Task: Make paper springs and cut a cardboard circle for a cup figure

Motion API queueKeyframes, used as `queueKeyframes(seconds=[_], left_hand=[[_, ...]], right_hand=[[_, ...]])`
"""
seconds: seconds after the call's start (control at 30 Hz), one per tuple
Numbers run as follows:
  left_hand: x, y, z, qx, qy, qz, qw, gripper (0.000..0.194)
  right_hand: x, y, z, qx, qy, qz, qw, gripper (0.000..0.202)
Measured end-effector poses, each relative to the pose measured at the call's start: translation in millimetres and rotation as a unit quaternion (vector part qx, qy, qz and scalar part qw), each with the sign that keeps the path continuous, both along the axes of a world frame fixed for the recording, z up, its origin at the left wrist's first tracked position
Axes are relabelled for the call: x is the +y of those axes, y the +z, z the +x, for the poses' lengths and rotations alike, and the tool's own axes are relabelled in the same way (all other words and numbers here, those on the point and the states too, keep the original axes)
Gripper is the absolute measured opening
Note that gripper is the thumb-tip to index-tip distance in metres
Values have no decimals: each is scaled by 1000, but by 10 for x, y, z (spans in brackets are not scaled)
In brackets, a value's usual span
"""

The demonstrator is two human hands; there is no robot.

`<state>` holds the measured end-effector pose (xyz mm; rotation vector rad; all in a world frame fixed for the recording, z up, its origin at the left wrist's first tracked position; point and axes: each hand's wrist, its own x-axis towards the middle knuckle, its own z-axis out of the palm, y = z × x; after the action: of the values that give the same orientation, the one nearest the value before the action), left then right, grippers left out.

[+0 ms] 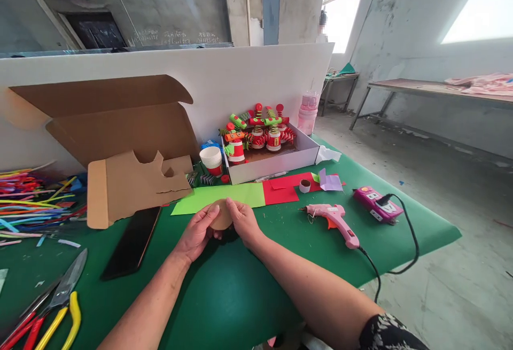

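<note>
Between my two hands is a round brown cardboard disc (221, 216), held a little above the green table. My left hand (199, 231) pinches its left edge, thumb on top and fingers underneath. The fingers of my right hand (243, 220) close on its right edge. Just beyond the disc lie a bright green paper sheet (240, 195) and red paper (280, 195). To the right of my right hand, a pink hot glue gun (331, 217) rests on its side.
A white box (276, 165) holds several paper figures. Paper cups (211, 158), cut cardboard (132, 189), a black phone (132, 240), scissors (68, 280) and pipe cleaners (36, 205) lie leftward. A purple power strip (378, 205) sits near the right table edge, its cord hanging beyond.
</note>
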<state>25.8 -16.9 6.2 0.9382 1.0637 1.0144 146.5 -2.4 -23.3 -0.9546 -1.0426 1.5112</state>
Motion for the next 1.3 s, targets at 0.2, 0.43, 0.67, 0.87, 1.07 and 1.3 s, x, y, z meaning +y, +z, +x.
queueKeyframes(seconds=[0.2, 0.43, 0.67, 0.87, 1.07, 1.3], left_hand=[[56, -27, -93, 50, 90, 95, 990, 46], [17, 27, -88, 70, 11, 66, 995, 47], [-47, -18, 49, 31, 9, 71, 997, 54], [-25, 1, -12, 38, -12, 60, 997, 50], [16, 16, -166, 46, -116, 8, 992, 50], [27, 45, -97, 36, -3, 28, 999, 51]], right_hand=[[2, 27, 41, -22, 68, -2, 997, 58], [-14, 11, 43, -39, 78, 17, 996, 62], [-51, 85, 48, 24, 114, 3, 993, 70], [-49, 129, 84, 12, 115, -20, 993, 65], [-33, 112, 133, -15, 185, 3, 983, 58], [10, 61, 89, 4, 76, -16, 997, 60]])
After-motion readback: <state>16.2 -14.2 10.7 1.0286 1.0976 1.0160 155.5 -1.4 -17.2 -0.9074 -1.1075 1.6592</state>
